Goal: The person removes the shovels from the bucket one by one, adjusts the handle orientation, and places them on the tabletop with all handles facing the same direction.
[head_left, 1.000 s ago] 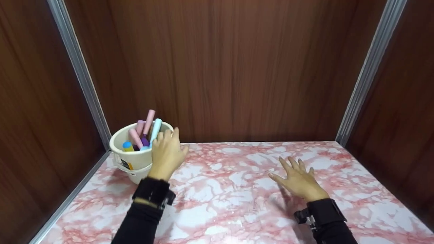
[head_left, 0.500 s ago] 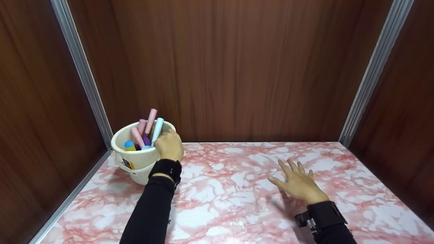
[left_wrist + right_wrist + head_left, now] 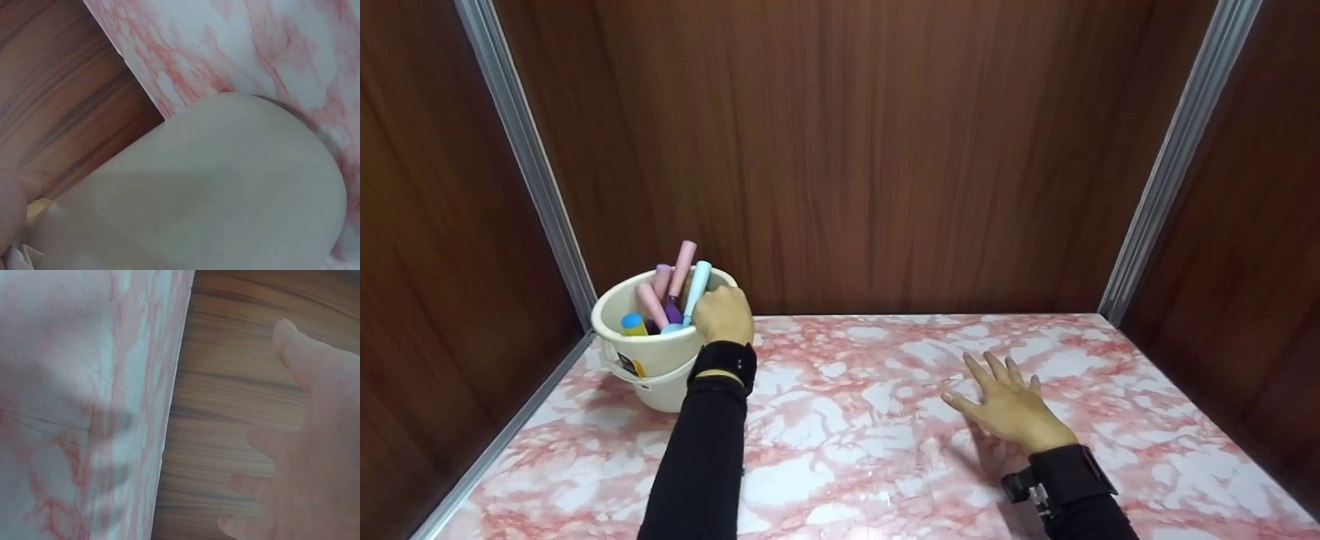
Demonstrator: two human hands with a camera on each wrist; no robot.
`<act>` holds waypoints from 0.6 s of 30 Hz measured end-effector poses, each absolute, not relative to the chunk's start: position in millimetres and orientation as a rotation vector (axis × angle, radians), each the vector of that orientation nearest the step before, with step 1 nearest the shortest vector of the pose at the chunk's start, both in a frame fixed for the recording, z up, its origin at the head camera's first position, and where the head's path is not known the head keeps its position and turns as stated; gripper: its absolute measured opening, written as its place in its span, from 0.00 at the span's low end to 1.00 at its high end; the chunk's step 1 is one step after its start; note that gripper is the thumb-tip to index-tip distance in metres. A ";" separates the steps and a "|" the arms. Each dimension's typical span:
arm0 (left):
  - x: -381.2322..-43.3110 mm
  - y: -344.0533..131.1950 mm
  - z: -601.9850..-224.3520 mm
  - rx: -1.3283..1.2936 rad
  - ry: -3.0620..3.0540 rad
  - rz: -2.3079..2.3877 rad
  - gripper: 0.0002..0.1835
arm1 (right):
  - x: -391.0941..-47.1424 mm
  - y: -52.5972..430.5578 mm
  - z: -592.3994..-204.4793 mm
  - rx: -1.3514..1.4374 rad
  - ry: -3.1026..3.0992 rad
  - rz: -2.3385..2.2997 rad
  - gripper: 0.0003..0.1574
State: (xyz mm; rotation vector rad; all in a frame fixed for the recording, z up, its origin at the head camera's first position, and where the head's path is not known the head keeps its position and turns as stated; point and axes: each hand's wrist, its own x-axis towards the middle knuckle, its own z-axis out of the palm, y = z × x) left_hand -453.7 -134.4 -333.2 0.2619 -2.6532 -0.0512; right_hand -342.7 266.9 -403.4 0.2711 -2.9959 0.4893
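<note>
A cream plastic bucket (image 3: 664,391) stands at the left of the table. Its right rim is gripped by my left hand (image 3: 725,316), whose fingers curl over the edge and are partly hidden. From the left wrist, the bucket's smooth outer wall (image 3: 197,185) fills much of the view, with part of the hand (image 3: 12,205) at its rim. Inside the bucket lean several pink handles (image 3: 682,268), a light blue handle (image 3: 699,283), a purple piece (image 3: 672,311) and a yellow item with a blue top (image 3: 633,323). My right hand (image 3: 1011,406) hovers over the table, fingers spread, holding nothing.
The tabletop (image 3: 840,405) has a pink and white marbled surface. Brown wood-look panels (image 3: 840,150) enclose it at the back and both sides, with metal strips (image 3: 1170,165) in the corners. The bucket's white carrying handle (image 3: 619,373) hangs down its front.
My left hand has gone from reaching with extended fingers beside the bucket to curling over its right rim. The right hand stays spread in about the same place.
</note>
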 end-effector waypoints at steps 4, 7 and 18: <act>-453.4 -136.1 -331.6 0.231 -2.664 -0.085 0.16 | -342.5 266.8 -401.7 0.279 -2.983 0.474 0.60; -450.8 -138.0 -332.3 0.197 -2.664 -0.117 0.16 | -341.3 268.6 -400.8 0.283 -2.982 0.470 0.60; -429.4 -166.2 -337.8 -0.139 -2.563 -0.149 0.13 | -343.8 274.2 -391.0 0.272 -3.022 0.470 0.63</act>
